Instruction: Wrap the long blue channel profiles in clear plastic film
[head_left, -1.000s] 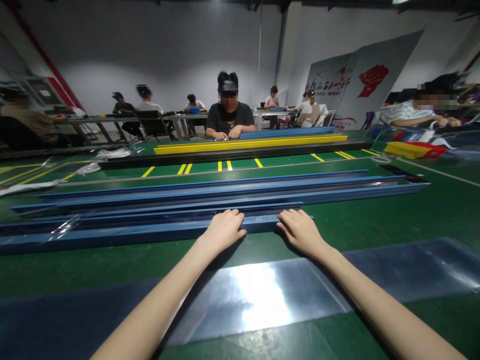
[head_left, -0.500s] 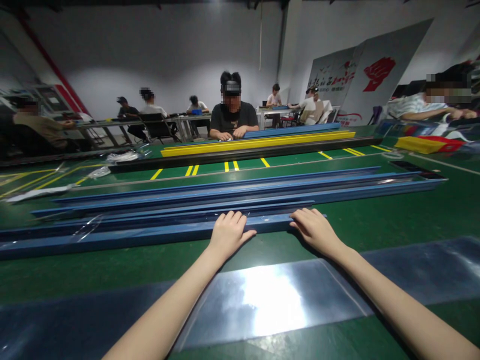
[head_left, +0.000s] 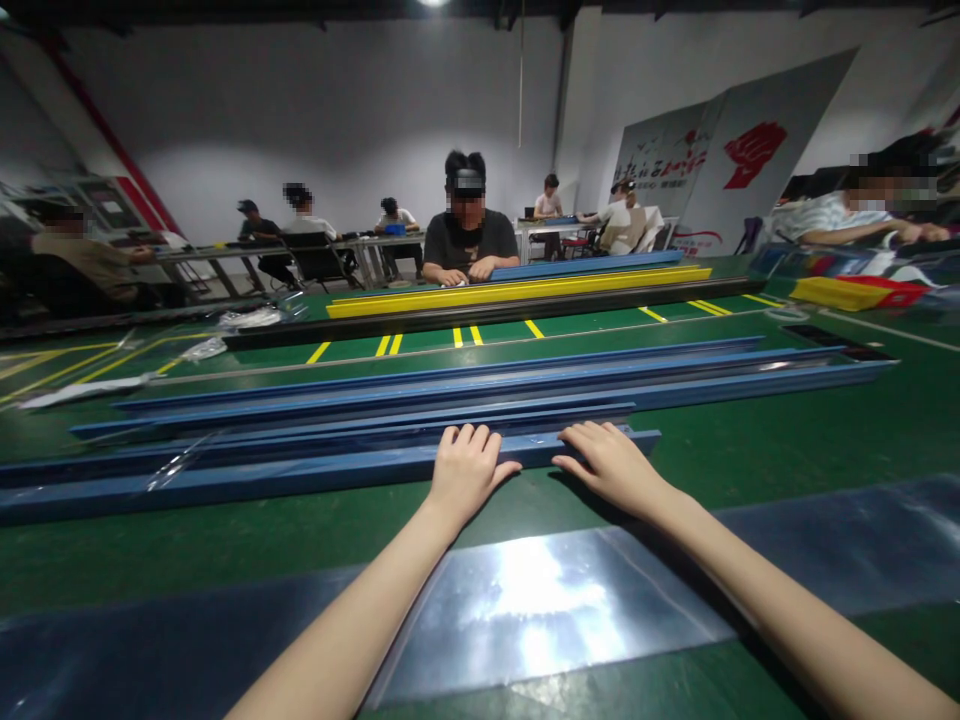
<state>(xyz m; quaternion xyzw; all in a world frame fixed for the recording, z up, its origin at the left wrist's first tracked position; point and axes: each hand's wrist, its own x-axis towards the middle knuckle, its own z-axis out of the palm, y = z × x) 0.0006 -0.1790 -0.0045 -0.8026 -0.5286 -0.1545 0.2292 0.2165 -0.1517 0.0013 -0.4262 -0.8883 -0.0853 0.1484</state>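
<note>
A long blue channel strip [head_left: 300, 481] lies across the green table, nearest of several like it. My left hand [head_left: 466, 468] grips its near wall, fingers hooked over the top edge and thumb out to the right on the near side. Close to the strip's right end, my right hand [head_left: 613, 462] holds the same wall, its thumb low on the near face and fingertips over the edge. Clear film [head_left: 176, 462] clings to the strip further left. Below both forearms a shiny, see-through sheet [head_left: 525, 605] is spread flat.
Behind are more blue strips [head_left: 450, 388], then black [head_left: 420, 318] and yellow strips [head_left: 525, 290]. A person [head_left: 471, 235] sits opposite. A dark flat device [head_left: 832, 340] rests at right, near a yellow tray [head_left: 840, 291]. Crumpled plastic [head_left: 255, 316] is at the far left.
My right hand has slid left along the blue strip, closer to my left hand, uncovering more of its right end. My left hand keeps its place on the strip. The view has shifted slightly.
</note>
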